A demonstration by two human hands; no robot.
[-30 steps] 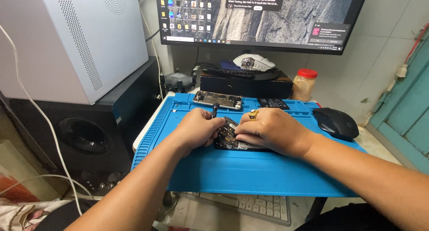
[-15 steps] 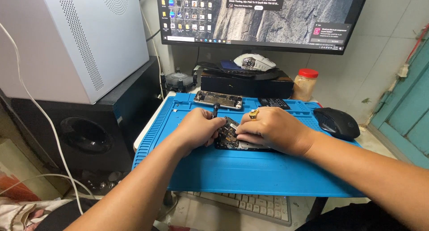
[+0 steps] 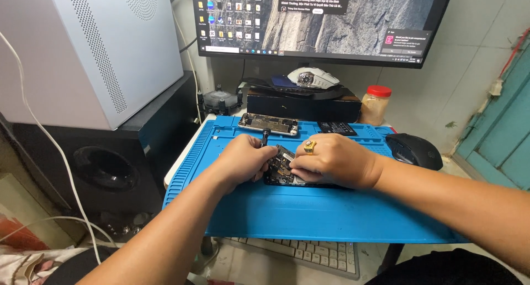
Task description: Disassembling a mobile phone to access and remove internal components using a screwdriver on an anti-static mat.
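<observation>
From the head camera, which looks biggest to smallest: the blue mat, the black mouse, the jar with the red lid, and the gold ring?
1. Blue mat, by far the largest.
2. Black mouse.
3. Jar with the red lid; it stands farther back, so its gap to the mouse is unsure.
4. Gold ring on the right hand, the smallest.

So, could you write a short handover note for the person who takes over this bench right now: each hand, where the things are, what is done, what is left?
Left hand: closed around a dark-handled screwdriver, tip down on the opened phone.
Right hand, gold ring on one finger: pressing on the phone and steadying it.
The phone lies in the middle of the blue work mat, its insides exposed.
A separated phone part lies at the back of the mat, with a small black flat part beside it.
Done: the phone is already open.
Left: the work inside it; the exact screw or part is hidden by the fingers.
</observation>
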